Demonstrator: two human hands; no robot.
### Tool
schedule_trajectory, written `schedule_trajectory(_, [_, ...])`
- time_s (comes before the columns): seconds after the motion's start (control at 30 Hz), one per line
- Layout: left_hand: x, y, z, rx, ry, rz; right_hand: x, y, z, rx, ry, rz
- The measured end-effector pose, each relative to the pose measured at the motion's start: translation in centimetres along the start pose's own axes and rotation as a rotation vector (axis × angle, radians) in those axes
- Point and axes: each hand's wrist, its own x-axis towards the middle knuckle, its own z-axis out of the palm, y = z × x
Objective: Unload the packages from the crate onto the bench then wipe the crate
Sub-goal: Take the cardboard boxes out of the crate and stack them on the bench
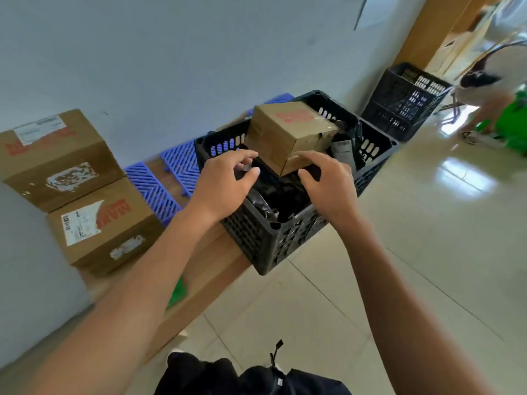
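Observation:
A black plastic crate (256, 240) stands on the wooden bench (211, 269), hanging partly over its front edge. A brown cardboard box (288, 132) with red print sits tilted on top of black plastic packages (281, 192) inside the crate. My left hand (225, 183) hovers just left of the box, fingers loosely curled and holding nothing. My right hand (328, 183) is at the box's near lower corner, fingers spread and touching or nearly touching it. Two larger cardboard boxes (60, 161) (105, 226) lie on the bench at the left.
Blue slatted plastic mats (159, 189) lie on the bench against the wall behind the crate. A second black crate stack (405, 101) stands on the floor at the back right. A person (484, 92) bends over near green objects at far right. Tiled floor runs to the right.

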Motion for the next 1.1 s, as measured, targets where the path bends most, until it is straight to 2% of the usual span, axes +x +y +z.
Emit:
schedule_trajectory(0.13, [0.9, 2.0, 1.8, -0.007, -0.048, 0.014, 0.0, 2.7, -1.9, 0.042, 0.042, 0.034])
schedule_trajectory(0.3, [3.5, 1.3, 3.5, -0.034, -0.073, -0.049, 2.0, 5.5, -1.6, 0.083, 0.044, 0.074])
schedule_trajectory(0.6, [11.7, -0.6, 6.5, -0.072, -0.159, -0.174, 10.6, 10.1, -1.4, 0.016, -0.106, 0.131])
schedule_trajectory(0.73, [14.7, -1.8, 6.9, -0.095, -0.155, -0.261, 14.4, 11.2, -1.6, -0.024, -0.099, 0.162])
schedule_trajectory(0.9, [16.5, -3.0, 8.1, -0.045, -0.209, -0.356, 17.9, 12.6, -0.4, -0.043, -0.251, 0.186])
schedule_trajectory(1.1, [17.1, -3.3, 10.0, -0.019, -0.210, -0.390, 22.5, 14.5, 1.6, -0.061, -0.318, 0.231])
